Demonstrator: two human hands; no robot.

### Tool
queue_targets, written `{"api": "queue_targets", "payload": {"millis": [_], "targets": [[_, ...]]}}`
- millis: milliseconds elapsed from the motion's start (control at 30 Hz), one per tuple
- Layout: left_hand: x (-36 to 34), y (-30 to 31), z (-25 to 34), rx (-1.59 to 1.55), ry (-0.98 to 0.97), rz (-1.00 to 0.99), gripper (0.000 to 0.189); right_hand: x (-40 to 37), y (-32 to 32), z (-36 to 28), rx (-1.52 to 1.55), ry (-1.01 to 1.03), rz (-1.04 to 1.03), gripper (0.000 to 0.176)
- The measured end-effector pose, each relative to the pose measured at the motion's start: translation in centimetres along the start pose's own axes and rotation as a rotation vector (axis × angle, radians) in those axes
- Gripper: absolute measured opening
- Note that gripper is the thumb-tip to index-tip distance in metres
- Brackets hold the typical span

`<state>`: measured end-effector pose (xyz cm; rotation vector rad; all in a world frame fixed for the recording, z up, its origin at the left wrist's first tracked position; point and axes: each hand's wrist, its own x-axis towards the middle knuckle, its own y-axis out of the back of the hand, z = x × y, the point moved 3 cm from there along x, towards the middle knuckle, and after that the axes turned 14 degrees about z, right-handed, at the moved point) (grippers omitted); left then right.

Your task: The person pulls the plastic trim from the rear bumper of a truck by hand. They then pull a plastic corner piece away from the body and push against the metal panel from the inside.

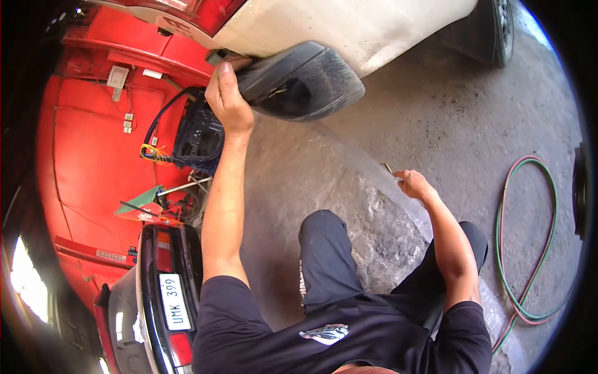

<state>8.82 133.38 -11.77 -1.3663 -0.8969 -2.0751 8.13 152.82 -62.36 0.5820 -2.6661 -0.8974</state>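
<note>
The black rear bumper end point(305, 81) hangs at the corner of a white vehicle point(349, 25), its plastic scuffed and dusty. My left hand point(230, 100) is wrapped round the bumper's inner end, thumb up on its top edge and fingers hidden behind it. Low over the concrete, away from the bumper, my right hand point(413, 185) is closed on a small thin metal tool point(387, 167). Only a short end of that tool shows past the fingertips; I cannot tell its exact kind.
A red and green twin hose point(500, 237) lies looped on the floor at right. The vehicle's tyre point(502, 31) stands at upper right. At left are a dark car door point(193, 134), a red wall point(93, 143) and a dark car's rear with its number plate point(173, 302).
</note>
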Motion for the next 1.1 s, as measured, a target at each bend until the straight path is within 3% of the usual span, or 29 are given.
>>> {"api": "queue_targets", "payload": {"millis": [100,200,300,367,633,733,867,933,967,1033,1100], "targets": [[0.4,0.0,1.2,0.013,-0.022,-0.033,0.043,0.0,0.8,-0.1,-0.011,-0.004,0.037,0.04],[-0.2,-0.8,4.4,0.153,-0.37,-0.163,0.031,-0.1,1.5,-0.3,0.005,-0.002,0.051,0.04],[-1.7,-1.9,6.7,0.252,-0.508,-0.228,0.04,0.4,1.6,-0.3,-0.005,0.002,0.062,0.041],[-1.8,-2.5,8.2,0.498,-0.595,-0.245,0.053,0.2,1.9,-0.3,-0.011,-0.002,0.082,0.041],[-1.9,-2.7,7.4,0.486,-0.61,-0.174,0.051,0.2,1.4,0.7,-0.033,-0.008,0.105,0.04],[-2.0,-2.7,7.5,0.487,-0.618,-0.158,0.049,-0.2,1.7,-0.8,0.001,0.09,0.186,0.038],[-1.8,-2.2,7.3,0.465,-0.591,-0.103,0.049,-0.3,4.2,-5.7,0.193,0.054,0.245,0.034],[-1.9,-1.9,6.8,0.436,-0.572,-0.079,0.049,0.0,5.2,-7.8,0.336,0.136,0.407,0.03],[-1.9,-1.7,6.6,0.44,-0.557,-0.052,0.049,0.6,6.1,-9.2,0.31,0.148,0.398,0.03],[-2.0,-1.4,6.4,0.383,-0.556,-0.03,0.048,1.2,9.2,-13.1,0.338,0.233,0.643,0.029],[-1.9,-0.3,5.6,0.367,-0.524,-0.018,0.05,1.8,11.8,-16.1,0.31,0.254,0.647,0.03]]}}
